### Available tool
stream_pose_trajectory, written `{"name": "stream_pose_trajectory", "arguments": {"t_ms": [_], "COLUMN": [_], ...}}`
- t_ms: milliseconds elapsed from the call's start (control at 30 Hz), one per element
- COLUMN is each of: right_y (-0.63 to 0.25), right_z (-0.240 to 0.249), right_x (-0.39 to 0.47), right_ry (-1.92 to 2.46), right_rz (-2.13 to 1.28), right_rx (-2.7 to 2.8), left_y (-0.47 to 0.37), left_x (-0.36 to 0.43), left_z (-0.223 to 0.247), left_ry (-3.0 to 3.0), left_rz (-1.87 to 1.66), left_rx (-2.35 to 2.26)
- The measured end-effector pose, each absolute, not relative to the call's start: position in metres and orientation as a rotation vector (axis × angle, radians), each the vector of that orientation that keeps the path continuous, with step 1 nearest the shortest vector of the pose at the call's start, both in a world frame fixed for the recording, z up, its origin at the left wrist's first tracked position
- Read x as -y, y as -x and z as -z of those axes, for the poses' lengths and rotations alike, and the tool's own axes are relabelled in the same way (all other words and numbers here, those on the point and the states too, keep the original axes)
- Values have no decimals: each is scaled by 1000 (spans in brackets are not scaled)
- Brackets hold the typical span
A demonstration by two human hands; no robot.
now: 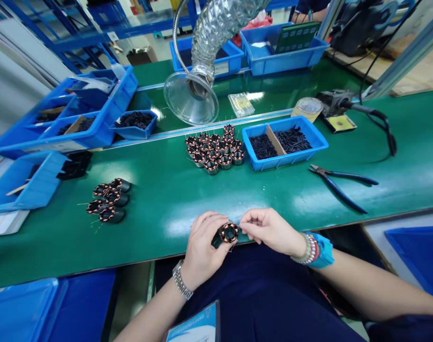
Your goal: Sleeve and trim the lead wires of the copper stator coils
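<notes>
One stator [229,232] between left fingers [215,222]

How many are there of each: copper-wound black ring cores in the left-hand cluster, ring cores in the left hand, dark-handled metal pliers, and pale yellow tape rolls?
Copper-wound black ring cores, left-hand cluster: 5
Ring core in the left hand: 1
Dark-handled metal pliers: 1
Pale yellow tape roll: 1
Total: 8

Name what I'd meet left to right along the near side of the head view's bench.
Light-blue plastic bin, small group of copper-wound black rings, left hand holding another copper-wound ring, right hand, blue-handled metal cutters.
</notes>
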State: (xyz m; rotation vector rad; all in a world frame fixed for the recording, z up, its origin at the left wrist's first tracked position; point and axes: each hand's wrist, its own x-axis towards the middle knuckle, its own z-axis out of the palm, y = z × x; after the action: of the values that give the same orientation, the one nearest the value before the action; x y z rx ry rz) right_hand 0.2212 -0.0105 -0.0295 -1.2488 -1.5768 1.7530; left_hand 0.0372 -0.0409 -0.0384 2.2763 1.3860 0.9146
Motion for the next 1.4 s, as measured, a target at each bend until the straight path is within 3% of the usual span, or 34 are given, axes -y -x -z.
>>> {"name": "stream_pose_trajectory", "arguments": {"t_ms": [200, 667, 900, 1267, 1400], "right_y": [-209, -208, -233, -217, -213], "right_z": [37, 53, 45, 42, 39], "right_x": [17, 43, 30, -2, -3], "right_ry": [1314, 1087, 1182, 915, 916], "right_rz": [-1069, -587, -673, -753, -795], "right_rx": [1840, 2008, 2030, 2289, 2281], "left_y": [-45, -48, -15, -11, -12], "left_x": [36, 22, 5, -2, -4], "left_z": [44, 44, 35, 19, 23], "left_ry": [-2197, -2135, -2088, -2344, -2106], "left_rz": [-862, -813, -568, -730, -751], "left_rx": [-1541, -1499, -1328, -1200, -1234]}}
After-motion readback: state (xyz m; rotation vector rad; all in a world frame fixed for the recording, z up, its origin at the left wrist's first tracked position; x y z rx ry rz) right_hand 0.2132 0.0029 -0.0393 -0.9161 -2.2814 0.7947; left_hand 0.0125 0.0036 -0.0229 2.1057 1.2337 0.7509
